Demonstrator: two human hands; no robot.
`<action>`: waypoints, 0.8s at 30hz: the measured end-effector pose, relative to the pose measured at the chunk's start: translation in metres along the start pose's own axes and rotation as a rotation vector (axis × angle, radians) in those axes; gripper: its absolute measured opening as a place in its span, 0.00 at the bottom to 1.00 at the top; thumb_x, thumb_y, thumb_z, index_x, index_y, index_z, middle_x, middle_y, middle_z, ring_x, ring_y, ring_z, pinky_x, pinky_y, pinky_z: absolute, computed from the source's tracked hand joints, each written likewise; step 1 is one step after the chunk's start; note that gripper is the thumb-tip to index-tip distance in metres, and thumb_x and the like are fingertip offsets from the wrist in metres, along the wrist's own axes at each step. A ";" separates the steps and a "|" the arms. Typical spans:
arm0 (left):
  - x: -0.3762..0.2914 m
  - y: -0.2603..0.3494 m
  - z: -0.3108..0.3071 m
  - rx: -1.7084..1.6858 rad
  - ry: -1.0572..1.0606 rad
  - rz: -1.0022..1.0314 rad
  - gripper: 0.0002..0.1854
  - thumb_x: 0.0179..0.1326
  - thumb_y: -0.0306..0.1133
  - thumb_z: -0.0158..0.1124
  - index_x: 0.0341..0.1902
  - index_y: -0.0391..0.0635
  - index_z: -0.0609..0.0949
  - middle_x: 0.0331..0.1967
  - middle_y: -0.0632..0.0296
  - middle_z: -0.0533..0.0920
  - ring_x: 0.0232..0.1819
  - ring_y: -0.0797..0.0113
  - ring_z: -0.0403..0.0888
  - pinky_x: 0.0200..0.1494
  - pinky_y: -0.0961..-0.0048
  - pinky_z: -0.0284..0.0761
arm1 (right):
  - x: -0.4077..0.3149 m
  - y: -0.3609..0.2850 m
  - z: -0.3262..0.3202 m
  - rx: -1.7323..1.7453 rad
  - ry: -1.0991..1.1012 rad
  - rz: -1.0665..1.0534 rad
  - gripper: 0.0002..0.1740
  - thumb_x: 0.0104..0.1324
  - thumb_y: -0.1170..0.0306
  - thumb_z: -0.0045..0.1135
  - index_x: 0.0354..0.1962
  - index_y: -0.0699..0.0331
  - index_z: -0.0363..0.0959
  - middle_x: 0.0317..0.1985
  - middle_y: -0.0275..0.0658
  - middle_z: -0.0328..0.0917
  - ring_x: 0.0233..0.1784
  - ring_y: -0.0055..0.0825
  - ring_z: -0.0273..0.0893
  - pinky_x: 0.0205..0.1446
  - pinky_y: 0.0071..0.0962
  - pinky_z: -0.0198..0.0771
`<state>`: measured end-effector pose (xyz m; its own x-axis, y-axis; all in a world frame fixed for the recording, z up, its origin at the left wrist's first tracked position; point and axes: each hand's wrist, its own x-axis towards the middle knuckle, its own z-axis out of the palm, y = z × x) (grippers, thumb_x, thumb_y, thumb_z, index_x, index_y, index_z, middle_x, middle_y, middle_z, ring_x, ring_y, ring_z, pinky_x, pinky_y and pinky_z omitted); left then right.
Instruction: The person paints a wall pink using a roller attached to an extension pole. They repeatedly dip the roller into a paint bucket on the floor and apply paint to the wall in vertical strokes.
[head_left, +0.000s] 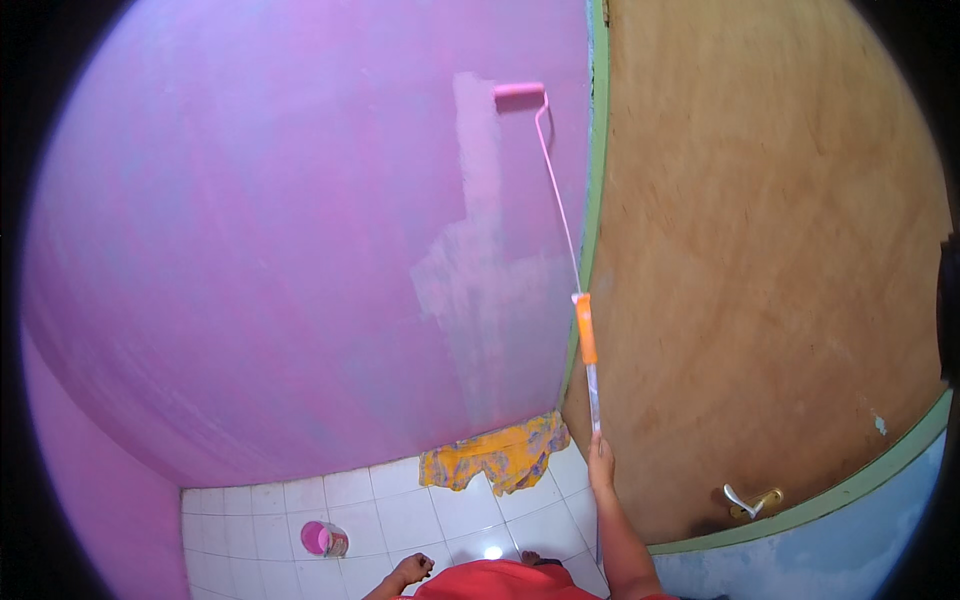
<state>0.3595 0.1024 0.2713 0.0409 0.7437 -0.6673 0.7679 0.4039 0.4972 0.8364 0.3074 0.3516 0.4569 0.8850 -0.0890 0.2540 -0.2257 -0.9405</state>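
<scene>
My right hand (601, 463) grips the lower end of a pale extension pole (594, 397) fitted to the orange handle (585, 330) of a paint roller. High on the purple wall (285, 247), the pink roller sleeve (519, 91) lies beside a vertical strip of lighter pink paint (478, 150). Below that strip, a broader uneven patch of light paint (487, 292) spreads over the wall. Low near my waist, my left hand (414, 568) hangs with its fingers curled and holds nothing that I can see.
An open paint bucket (325, 538) with pink paint stands on the white tiled floor (397, 517). A yellow patterned cloth (499, 454) lies along the wall's foot. To the right is a brown wooden door (757, 247) with a lever handle (742, 501) and a green frame (598, 150).
</scene>
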 end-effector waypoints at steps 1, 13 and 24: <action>0.002 -0.003 0.002 0.022 -0.002 0.009 0.24 0.67 0.49 0.57 0.50 0.37 0.77 0.37 0.57 0.86 0.37 0.67 0.86 0.36 0.70 0.79 | 0.004 -0.007 -0.001 0.006 0.003 -0.020 0.42 0.73 0.40 0.35 0.54 0.75 0.72 0.55 0.61 0.74 0.62 0.53 0.70 0.65 0.40 0.63; 0.010 -0.002 0.006 -0.063 -0.036 -0.028 0.21 0.68 0.47 0.56 0.49 0.39 0.78 0.40 0.55 0.86 0.40 0.65 0.86 0.43 0.67 0.81 | -0.049 0.036 0.005 -0.039 0.076 -0.016 0.33 0.76 0.45 0.34 0.26 0.66 0.66 0.22 0.35 0.65 0.28 0.26 0.63 0.36 0.31 0.62; 0.017 -0.020 0.001 -0.078 -0.053 -0.023 0.22 0.67 0.50 0.57 0.45 0.40 0.79 0.34 0.57 0.86 0.37 0.65 0.86 0.41 0.67 0.79 | -0.066 -0.004 0.024 0.120 0.023 -0.051 0.30 0.76 0.47 0.37 0.27 0.66 0.67 0.23 0.36 0.66 0.29 0.26 0.65 0.37 0.30 0.64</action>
<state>0.3456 0.1061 0.2492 0.0593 0.7052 -0.7065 0.7169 0.4624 0.5218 0.7851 0.2599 0.3533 0.4655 0.8844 -0.0341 0.1742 -0.1293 -0.9762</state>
